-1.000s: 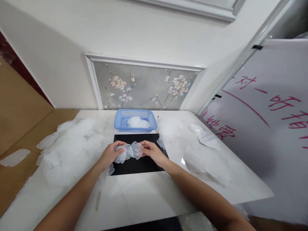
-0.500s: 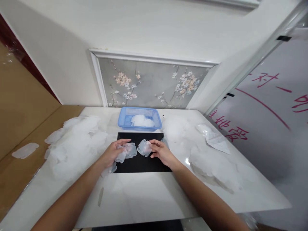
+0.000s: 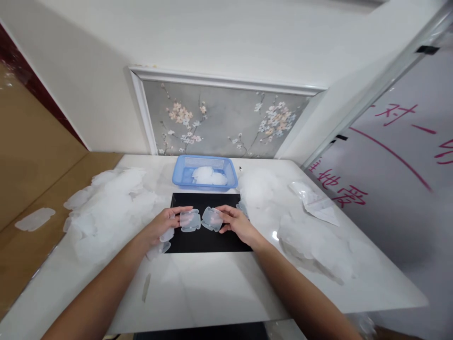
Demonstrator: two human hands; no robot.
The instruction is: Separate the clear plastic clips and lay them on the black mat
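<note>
Over a black mat (image 3: 208, 243), my left hand (image 3: 166, 224) is closed on a translucent plastic piece (image 3: 190, 220) with a notched outline. More translucent pieces (image 3: 167, 234) lie under and against that hand, partly hidden by it. My right hand (image 3: 236, 222) pinches another translucent piece (image 3: 211, 219) by its right side. The two held pieces are side by side, nearly touching at their edges. Behind the right hand, a further piece (image 3: 242, 208) rests at the mat's right edge.
A blue basket (image 3: 180, 177) holding whitish pieces (image 3: 207, 176) stands behind the mat. Large heaps of translucent pieces lie on the left (image 3: 109, 212) and right (image 3: 260, 189). A clear plastic bag (image 3: 318, 205) is at the right; a single piece (image 3: 35, 219) lies on cardboard far left.
The piece in my left hand has turned more upright and its outline shows more fully, apart from the others. The piece in my right hand has tilted slightly. The view has shifted a little.
</note>
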